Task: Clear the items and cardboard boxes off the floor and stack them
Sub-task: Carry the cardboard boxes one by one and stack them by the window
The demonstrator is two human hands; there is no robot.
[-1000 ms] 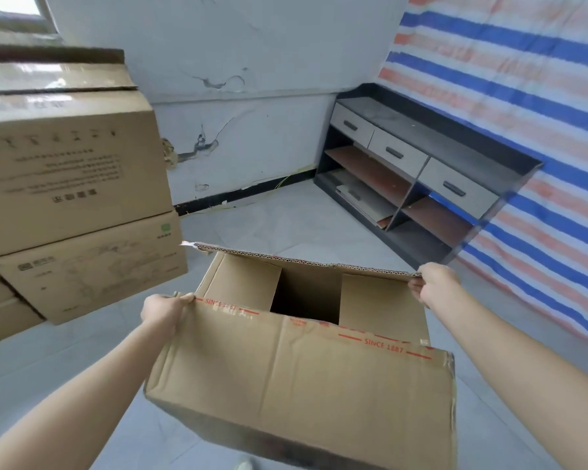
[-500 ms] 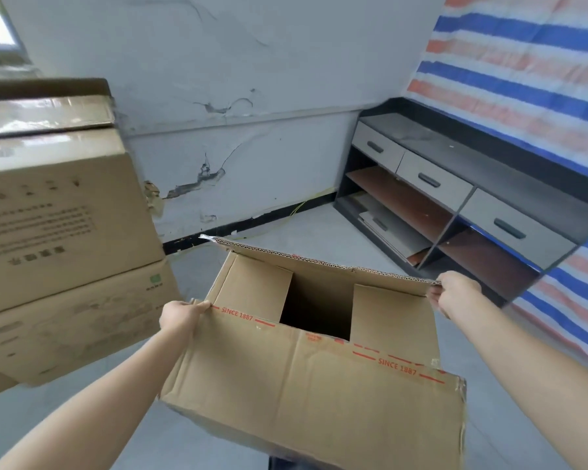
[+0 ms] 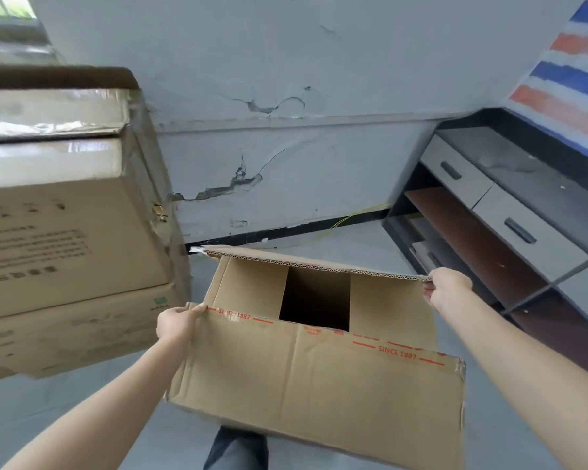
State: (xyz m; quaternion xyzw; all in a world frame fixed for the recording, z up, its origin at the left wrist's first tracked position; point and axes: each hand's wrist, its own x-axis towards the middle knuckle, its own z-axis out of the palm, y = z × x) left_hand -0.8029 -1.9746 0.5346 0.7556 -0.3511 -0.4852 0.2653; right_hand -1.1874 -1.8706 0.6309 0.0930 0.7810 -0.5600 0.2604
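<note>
An open brown cardboard box [image 3: 313, 385] with red "SINCE 1887" tape hangs in the air in front of me, its flaps up and a dark gap showing inside. My left hand [image 3: 177, 322] grips the near flap at its left corner. My right hand [image 3: 450, 288] grips the far flap at its right end. At the left stands a stack of closed cardboard boxes [image 3: 65, 228], the upper one large with printed text, a flatter one beneath it.
A cracked white wall [image 3: 286, 130] with a black skirting runs behind. A grey and black cabinet [image 3: 510, 212] with drawers and open shelves lines the right wall under a striped tarpaulin [image 3: 571, 86]. Grey floor [image 3: 347, 242] lies beyond the box. My leg [image 3: 238, 449] shows below it.
The view has tilted up and swung left, so the stack now looms closer and larger. The held box has risen a little; both hands keep the same grip.
</note>
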